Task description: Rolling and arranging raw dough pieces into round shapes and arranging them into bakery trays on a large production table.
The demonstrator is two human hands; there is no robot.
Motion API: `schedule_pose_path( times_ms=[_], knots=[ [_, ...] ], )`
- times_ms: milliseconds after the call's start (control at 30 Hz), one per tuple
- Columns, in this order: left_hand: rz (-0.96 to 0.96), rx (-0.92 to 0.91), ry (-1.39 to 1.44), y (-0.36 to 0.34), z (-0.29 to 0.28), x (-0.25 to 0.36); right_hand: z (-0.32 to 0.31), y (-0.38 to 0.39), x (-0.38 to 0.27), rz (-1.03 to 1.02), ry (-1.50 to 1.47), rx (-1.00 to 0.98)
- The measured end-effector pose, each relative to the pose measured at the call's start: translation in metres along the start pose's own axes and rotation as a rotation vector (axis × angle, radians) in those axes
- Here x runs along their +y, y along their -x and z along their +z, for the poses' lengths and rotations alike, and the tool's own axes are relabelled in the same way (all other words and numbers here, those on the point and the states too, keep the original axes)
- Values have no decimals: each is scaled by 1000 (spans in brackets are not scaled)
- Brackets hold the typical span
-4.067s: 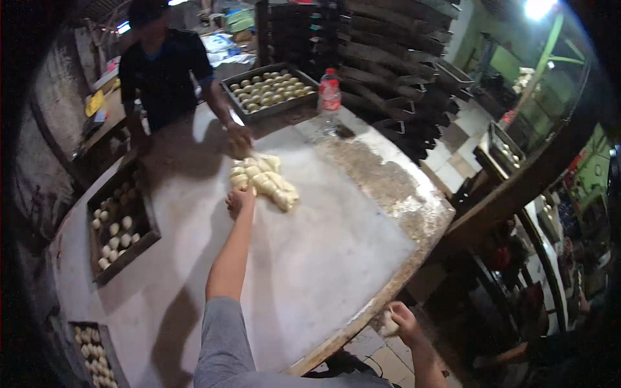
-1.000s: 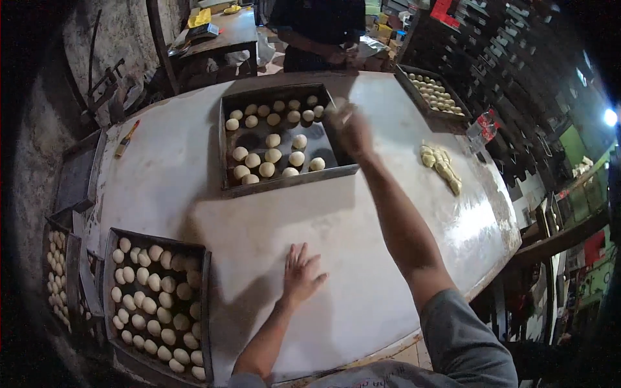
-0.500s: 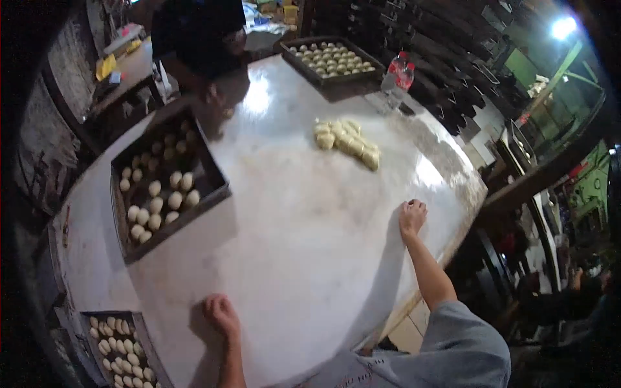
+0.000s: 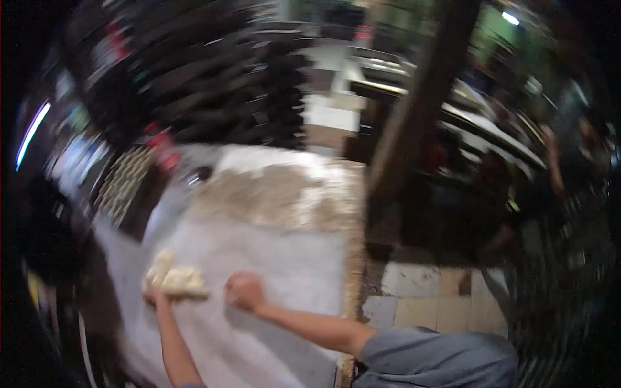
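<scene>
reaching the dough pieces [image 4: 181, 280], the left hand [image 4: 154, 292] now can work them, grip unclear. right of them, the right hand [image 4: 244, 292] is fisted, contents hidden.

Bakery workshop: pale lumpy dough [image 4: 181, 280] on a white-topped table [image 4: 297, 258], cream balls [image 4: 123, 184] (blurred) in a dark tray [image 4: 141, 210] at its left edge.

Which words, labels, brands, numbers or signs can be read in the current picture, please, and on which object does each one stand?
None can be read.
Red bottle label: too blurred to read.
Pale dough at the left hand: no writing shows.
Grey sleeve: no writing shows.
</scene>
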State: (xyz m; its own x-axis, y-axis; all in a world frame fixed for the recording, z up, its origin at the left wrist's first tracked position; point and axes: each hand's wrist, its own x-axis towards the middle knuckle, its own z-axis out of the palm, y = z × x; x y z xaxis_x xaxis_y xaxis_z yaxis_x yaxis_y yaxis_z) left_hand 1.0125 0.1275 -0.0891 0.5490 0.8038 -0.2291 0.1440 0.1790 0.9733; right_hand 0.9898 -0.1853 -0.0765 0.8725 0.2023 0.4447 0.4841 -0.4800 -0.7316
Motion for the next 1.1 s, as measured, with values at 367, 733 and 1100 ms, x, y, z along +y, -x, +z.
schedule_pose_path(
  times_ms=[367, 733, 1100],
  knots=[
    [-161, 152, -138, 173, -97, -64, -27, 12, -26, 24, 118, -71],
    [-37, -300, 177, 436, -240, -79, -69, 290, -174, 81, -418, -548],
    [-156, 64, 65, 542, -373, -79, -188, 284, -102, -210, 5, -516]
  ],
)
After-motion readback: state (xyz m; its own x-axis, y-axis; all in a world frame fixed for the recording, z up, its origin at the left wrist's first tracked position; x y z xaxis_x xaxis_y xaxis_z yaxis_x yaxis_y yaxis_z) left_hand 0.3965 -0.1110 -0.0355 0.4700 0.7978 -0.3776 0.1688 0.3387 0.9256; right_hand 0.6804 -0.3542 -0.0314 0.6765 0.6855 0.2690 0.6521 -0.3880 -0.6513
